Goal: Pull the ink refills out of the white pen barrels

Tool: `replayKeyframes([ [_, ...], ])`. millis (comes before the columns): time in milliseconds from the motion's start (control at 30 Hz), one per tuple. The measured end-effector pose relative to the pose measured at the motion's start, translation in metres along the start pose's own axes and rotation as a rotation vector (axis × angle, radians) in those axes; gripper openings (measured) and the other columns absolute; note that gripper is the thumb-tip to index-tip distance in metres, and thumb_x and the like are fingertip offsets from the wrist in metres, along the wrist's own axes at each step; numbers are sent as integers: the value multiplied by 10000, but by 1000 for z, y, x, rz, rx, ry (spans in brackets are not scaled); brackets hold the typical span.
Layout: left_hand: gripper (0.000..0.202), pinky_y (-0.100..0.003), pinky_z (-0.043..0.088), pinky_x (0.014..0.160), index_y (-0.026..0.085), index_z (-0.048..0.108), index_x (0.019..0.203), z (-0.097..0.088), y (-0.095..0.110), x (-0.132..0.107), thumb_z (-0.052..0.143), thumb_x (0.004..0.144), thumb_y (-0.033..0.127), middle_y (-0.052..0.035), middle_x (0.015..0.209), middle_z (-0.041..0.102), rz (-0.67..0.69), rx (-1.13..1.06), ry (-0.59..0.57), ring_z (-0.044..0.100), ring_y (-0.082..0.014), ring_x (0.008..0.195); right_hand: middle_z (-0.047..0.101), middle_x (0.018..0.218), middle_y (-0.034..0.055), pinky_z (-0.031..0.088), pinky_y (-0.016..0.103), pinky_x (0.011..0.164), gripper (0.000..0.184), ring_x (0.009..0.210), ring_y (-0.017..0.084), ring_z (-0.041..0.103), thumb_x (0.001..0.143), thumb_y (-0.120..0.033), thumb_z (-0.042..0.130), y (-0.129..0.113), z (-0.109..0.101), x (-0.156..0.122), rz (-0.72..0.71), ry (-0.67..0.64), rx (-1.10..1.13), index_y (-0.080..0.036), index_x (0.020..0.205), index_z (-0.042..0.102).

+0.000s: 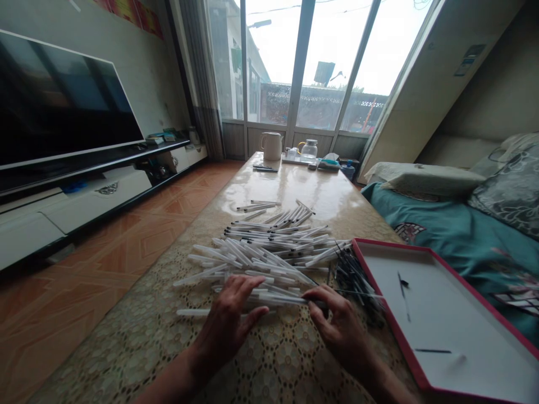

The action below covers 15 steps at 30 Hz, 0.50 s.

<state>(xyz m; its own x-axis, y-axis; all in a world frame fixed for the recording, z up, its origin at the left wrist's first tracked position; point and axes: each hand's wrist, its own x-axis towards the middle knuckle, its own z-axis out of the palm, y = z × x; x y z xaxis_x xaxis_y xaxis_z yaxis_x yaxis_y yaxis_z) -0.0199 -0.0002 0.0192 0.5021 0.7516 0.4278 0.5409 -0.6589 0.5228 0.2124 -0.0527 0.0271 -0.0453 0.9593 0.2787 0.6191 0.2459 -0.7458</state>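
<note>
A large pile of white pen barrels lies across the patterned tabletop, several with black ends. My left hand is over the near left part of the pile, its thumb spread away from the fingers and nothing visibly gripped. Near the pile's right front, my right hand has thumb and fingers closed on a pen, whose pale barrel points left. The fingers hide the pen's other end. Just beyond this hand is a heap of thin dark pen parts, touching or close to the box.
A shallow red-rimmed box stands at the right with a few loose pen parts inside. At the table's far end are a pitcher, a glass jug and a tissue pack. A teal-covered seat borders the right side.
</note>
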Motion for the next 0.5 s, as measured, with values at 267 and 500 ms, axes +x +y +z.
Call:
replayKeyframes([
  [267, 129, -274, 438, 696, 195, 606, 936, 3, 2, -1, 483, 928, 235, -43, 829, 609, 109, 28, -154, 556, -188, 792, 637, 782, 26, 431, 252, 651, 190, 717, 167, 600, 910, -248, 467, 2, 0, -6, -131, -225, -152, -209, 874, 650],
  [500, 284, -261, 350, 554, 179, 539, 799, 14, 6, -4, 389, 971, 349, -20, 716, 566, 357, 174, -206, 515, -152, 624, 609, 663, -24, 303, 204, 513, 242, 561, 101, 506, 959, -287, 395, 0, 10, -15, -110, -507, -186, -200, 781, 535],
])
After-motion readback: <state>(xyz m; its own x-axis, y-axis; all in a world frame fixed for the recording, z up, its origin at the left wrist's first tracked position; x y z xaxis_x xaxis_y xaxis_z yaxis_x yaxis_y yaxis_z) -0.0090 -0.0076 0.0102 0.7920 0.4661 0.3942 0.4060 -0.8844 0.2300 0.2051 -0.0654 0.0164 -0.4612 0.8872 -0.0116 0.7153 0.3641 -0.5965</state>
